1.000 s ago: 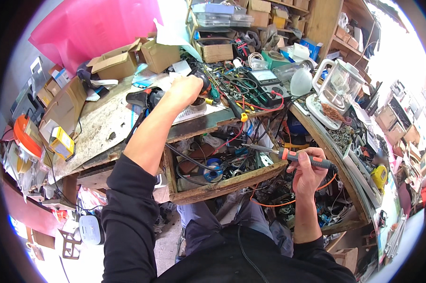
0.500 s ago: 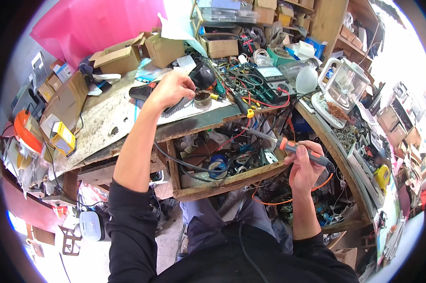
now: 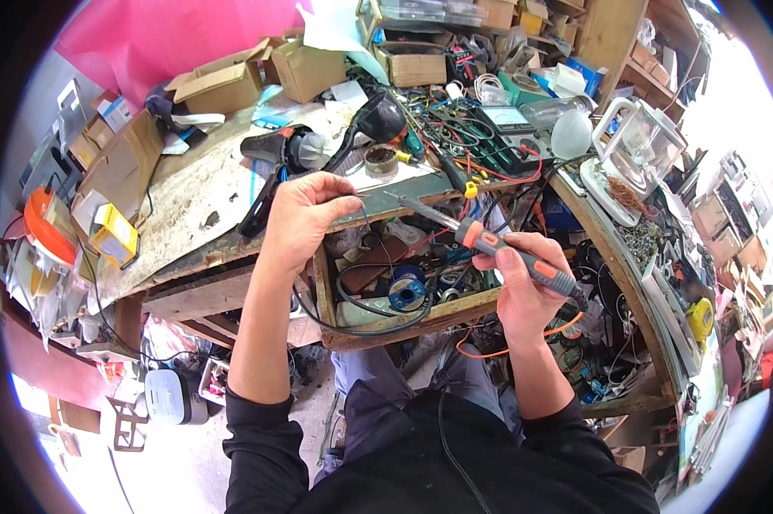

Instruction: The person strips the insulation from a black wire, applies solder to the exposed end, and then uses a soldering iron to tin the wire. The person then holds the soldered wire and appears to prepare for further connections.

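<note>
My right hand [image 3: 528, 278] grips a soldering iron [image 3: 515, 255] by its grey and orange handle. The iron's metal tip points left, toward the fingers of my left hand [image 3: 305, 214]. Thumb and forefinger of that hand are pinched on a thin wire [image 3: 366, 214] that hangs toward the open drawer. Just beyond them, on the bench edge, sits a small round tin [image 3: 380, 161] with dark stuff inside. A spool [image 3: 406, 293] of thin wire with a blue rim lies in the drawer below. Black casing parts [image 3: 266, 149] lie behind my left hand.
The wooden drawer [image 3: 403, 324] stands pulled out before my lap, full of cables and parts. Pliers, test leads and a meter [image 3: 506, 118] crowd the bench's back. A glass jug [image 3: 639, 141] stands at right, a yellow box [image 3: 115, 236] at left.
My left hand has come back from beside the tin toward the drawer, and a thin wire now shows at its fingertips. My right hand has brought the soldering iron leftward and up, closer to it.
</note>
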`<act>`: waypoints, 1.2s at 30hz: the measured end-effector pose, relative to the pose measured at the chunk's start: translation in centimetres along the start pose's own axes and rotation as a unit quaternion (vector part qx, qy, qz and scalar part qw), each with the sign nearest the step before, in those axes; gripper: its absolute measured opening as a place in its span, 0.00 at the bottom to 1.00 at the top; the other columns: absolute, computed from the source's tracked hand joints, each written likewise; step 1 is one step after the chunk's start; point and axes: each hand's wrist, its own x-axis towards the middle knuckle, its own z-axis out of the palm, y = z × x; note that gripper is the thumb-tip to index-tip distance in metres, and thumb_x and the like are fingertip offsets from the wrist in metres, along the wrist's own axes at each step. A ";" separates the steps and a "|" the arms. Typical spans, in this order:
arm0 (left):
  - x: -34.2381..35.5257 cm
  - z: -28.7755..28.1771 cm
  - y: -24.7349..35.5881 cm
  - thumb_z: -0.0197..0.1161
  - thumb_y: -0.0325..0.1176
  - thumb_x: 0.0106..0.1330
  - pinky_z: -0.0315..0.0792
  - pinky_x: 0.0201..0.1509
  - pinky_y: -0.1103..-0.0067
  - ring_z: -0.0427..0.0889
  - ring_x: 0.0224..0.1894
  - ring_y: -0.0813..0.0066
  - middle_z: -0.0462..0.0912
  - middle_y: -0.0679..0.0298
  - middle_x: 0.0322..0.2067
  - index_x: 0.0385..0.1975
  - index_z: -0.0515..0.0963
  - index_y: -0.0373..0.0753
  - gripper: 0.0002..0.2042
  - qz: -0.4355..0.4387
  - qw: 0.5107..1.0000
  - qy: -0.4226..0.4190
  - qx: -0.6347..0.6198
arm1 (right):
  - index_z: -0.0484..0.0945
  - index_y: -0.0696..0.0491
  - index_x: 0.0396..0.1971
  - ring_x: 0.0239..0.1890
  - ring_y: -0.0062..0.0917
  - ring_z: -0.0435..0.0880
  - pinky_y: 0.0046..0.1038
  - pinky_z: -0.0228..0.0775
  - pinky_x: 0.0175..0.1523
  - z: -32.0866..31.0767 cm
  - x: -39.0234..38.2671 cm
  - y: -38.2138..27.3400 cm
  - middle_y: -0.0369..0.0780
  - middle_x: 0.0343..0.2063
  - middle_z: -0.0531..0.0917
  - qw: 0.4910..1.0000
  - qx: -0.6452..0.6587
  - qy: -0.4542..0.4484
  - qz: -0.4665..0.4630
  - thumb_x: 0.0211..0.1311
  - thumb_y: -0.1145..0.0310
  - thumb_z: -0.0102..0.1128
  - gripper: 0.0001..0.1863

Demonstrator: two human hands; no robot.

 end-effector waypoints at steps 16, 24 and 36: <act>-1.9 0.1 -0.4 0.69 0.21 0.62 0.75 0.39 0.87 0.84 0.34 0.84 0.88 0.62 0.34 0.40 0.82 0.30 0.08 -0.014 1.000 0.004 -0.026 | 0.79 0.66 0.42 0.35 0.34 0.90 0.30 0.88 0.39 1.3 -1.2 0.7 0.48 0.37 0.85 0.998 -0.033 -0.042 -0.014 0.61 0.83 0.66 0.10; -2.2 0.1 -0.5 0.69 0.21 0.61 0.73 0.40 0.87 0.83 0.34 0.84 0.88 0.62 0.33 0.39 0.83 0.30 0.07 -0.011 0.999 0.012 -0.041 | 0.79 0.67 0.42 0.35 0.34 0.90 0.30 0.88 0.39 1.6 -1.3 0.6 0.48 0.36 0.84 0.998 -0.042 -0.042 -0.012 0.61 0.83 0.67 0.10; -2.3 -0.1 -0.7 0.69 0.21 0.61 0.74 0.41 0.86 0.83 0.35 0.83 0.88 0.62 0.33 0.39 0.82 0.30 0.08 -0.003 0.999 0.012 -0.046 | 0.79 0.66 0.42 0.35 0.35 0.90 0.29 0.88 0.39 1.9 -1.4 0.5 0.48 0.36 0.84 0.998 -0.046 -0.045 -0.020 0.61 0.83 0.66 0.10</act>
